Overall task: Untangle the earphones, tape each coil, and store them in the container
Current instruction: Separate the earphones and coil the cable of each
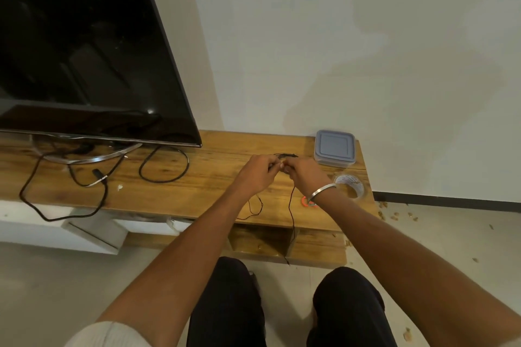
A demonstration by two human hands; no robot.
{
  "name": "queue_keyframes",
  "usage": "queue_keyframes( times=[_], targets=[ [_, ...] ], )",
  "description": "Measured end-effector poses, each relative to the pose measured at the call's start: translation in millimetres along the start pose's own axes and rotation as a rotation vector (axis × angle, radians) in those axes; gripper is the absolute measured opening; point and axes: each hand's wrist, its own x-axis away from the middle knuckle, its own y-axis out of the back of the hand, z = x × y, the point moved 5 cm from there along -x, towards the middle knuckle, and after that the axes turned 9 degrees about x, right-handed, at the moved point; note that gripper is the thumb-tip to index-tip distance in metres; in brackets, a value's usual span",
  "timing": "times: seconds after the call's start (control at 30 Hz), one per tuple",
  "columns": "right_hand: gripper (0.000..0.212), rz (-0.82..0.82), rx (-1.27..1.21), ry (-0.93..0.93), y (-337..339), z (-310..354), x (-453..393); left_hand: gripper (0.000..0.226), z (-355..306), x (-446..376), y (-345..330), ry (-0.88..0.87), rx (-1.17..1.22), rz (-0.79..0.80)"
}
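Observation:
My left hand [257, 175] and my right hand [306, 176] meet above the wooden bench [197, 186], both pinched on thin black earphones [291, 205]. A tangle of the wire sticks out behind the fingers. One strand hangs down past the bench's front edge; another loops on the wood below my left hand. A clear container with a grey lid [334, 148] stands shut at the back right. A roll of clear tape [349, 184] lies right of my right wrist. A small orange ring [305, 202] sits partly hidden under that wrist.
A large black TV [84, 51] on a metal stand fills the left. Thick black cables [163, 166] loop over the bench beside it. The white wall is close behind. Debris is scattered on the floor at the right. My knees are below the bench.

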Motion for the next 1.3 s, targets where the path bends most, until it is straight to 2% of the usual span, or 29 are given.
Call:
queue_keyframes(
  times=[0.43,0.57,0.73,0.8,0.87,0.93,1.0,1.07,1.13,1.2,1.3],
  targets=[
    [0.022,-0.119,0.088,-0.133,0,-27,0,0.019,1,5,-2,0.002,0.020,-0.001],
    [0.020,-0.155,0.081,-0.237,2,-42,-1,0.016,10,8,5,0.060,-0.012,-0.008],
    [0.022,-0.026,0.075,-0.300,-7,-49,-4,0.024,15,13,8,0.056,0.009,-0.010],
    [0.034,0.011,0.039,-0.230,-15,-39,-3,0.024,14,13,8,0.057,0.013,0.007],
    [0.054,0.030,0.024,-0.061,-20,-22,-1,0.022,12,12,9,0.054,0.008,0.014],
    [0.061,0.050,0.022,0.090,-19,-2,-1,0.021,9,11,10,0.057,0.008,0.022],
    [0.052,0.098,0.058,0.154,-20,11,-5,0.021,8,11,9,0.070,0.003,0.041],
    [0.033,0.115,0.103,0.149,-19,16,-11,0.021,7,11,9,0.063,-0.015,0.049],
    [0.023,0.100,0.142,0.152,-18,16,-14,0.021,3,12,13,0.053,-0.025,0.045],
    [0.023,0.067,0.119,0.143,-18,12,-14,0.019,4,12,17,0.059,-0.018,0.038],
    [0.030,0.001,0.083,0.027,-11,-3,-12,0.020,15,13,21,0.076,0.032,0.001]
  ],
)
